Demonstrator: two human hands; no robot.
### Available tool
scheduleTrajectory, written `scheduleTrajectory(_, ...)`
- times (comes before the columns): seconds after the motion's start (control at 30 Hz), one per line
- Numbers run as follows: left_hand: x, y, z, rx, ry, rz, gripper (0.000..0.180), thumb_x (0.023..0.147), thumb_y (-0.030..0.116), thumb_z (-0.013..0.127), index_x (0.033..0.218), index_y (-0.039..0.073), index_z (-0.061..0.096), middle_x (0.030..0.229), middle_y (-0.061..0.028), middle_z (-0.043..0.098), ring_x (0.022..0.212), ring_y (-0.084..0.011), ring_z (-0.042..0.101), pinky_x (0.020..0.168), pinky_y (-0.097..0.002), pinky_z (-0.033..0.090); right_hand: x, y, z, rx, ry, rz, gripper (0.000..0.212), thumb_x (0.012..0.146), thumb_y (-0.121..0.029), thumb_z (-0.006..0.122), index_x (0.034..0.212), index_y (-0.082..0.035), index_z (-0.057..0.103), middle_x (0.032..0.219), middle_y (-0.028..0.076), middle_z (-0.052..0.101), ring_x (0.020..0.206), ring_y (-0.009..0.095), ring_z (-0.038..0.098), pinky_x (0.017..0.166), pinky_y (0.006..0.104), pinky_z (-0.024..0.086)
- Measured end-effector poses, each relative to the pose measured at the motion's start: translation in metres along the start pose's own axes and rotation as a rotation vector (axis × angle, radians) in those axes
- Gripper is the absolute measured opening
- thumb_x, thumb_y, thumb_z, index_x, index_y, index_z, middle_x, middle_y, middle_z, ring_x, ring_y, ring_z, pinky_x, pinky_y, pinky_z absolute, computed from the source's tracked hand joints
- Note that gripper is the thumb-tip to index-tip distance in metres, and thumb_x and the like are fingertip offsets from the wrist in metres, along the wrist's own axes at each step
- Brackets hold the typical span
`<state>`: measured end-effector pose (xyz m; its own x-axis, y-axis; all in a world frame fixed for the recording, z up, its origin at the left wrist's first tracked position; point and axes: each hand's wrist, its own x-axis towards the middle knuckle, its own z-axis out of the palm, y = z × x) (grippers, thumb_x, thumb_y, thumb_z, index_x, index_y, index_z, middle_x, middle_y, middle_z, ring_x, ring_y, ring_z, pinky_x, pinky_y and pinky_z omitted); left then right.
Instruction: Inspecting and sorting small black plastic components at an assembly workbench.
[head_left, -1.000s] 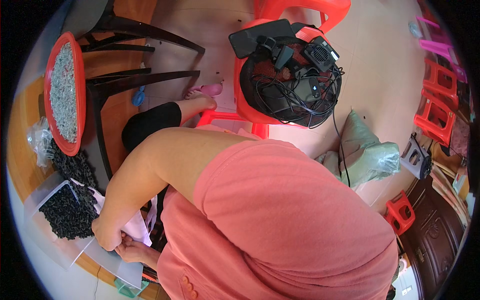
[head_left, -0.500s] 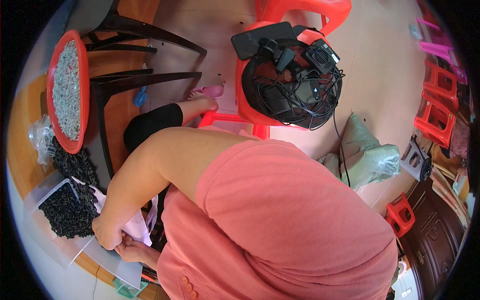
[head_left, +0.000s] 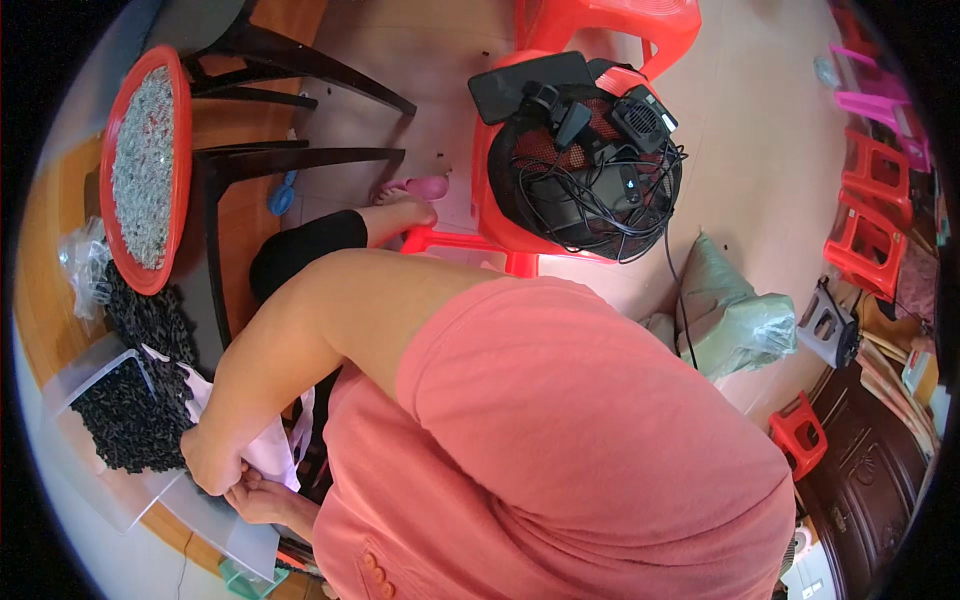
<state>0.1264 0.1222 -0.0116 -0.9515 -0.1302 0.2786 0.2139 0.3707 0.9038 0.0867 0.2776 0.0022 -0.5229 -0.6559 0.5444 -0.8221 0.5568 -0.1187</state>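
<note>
My right hand reaches down over the table's edge with its fingers curled, mostly turned out of sight. Close against it, my left hand has its fingers drawn together in a pinch. Whatever small thing lies between them is hidden. Beside both hands stands a clear plastic box filled with small black pieces. A pale lilac cloth hangs behind my right wrist. A second clear container sits just below my hands.
A red basin of small silvery pieces stands on the wooden table, near a loose black heap and a clear plastic bag. Dark chairs adjoin it. A red stool carries a mesh basket with cables and devices.
The view has shifted slightly, so the basin and box sit a little differently in the picture. My hands stay together in the same place, with only small finger movement.
</note>
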Motion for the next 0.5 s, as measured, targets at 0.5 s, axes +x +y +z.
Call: scheduleTrajectory(0.5,0.008,-0.010,-0.006,-0.186,-0.083,-0.026,0.022,0.095,0.003,0.054,0.108,-0.014,0.056,0.086,-0.0151,0.060,0.073,-0.0210,0.057,0.064,-0.0266,0.045,0.003,0.006,0.007,0.026,0.008,0.070,0.022,0.078,-0.025,0.062,0.088,-0.014,0.077,0.091,0.005,0.074,0.085,0.025,0.070,0.066,0.0411,0.056)
